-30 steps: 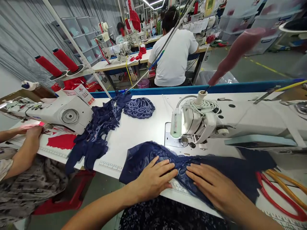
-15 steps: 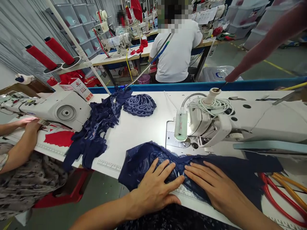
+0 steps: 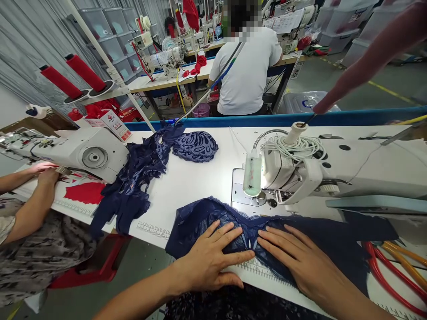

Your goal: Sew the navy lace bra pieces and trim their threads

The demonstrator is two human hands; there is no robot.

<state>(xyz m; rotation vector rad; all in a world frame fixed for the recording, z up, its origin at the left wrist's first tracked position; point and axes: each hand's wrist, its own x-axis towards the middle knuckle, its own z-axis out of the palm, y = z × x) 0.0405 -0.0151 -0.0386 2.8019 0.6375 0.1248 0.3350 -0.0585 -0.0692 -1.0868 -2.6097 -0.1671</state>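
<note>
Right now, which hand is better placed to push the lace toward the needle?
Probably the right hand: its fingertips lie flat on the lace just before the needle; the left hand sits further aside.

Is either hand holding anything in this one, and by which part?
Nothing is gripped. The left hand and right hand lie flat, fingers spread, pressing the middle of the navy lace fabric before the sewing machine.

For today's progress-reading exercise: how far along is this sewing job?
Done, apparently: a heap of navy lace pieces lies aside, left of the sewing machine. In hand: left hand and right hand press one navy lace piece flat. Left: it appears not yet under the needle.
</note>
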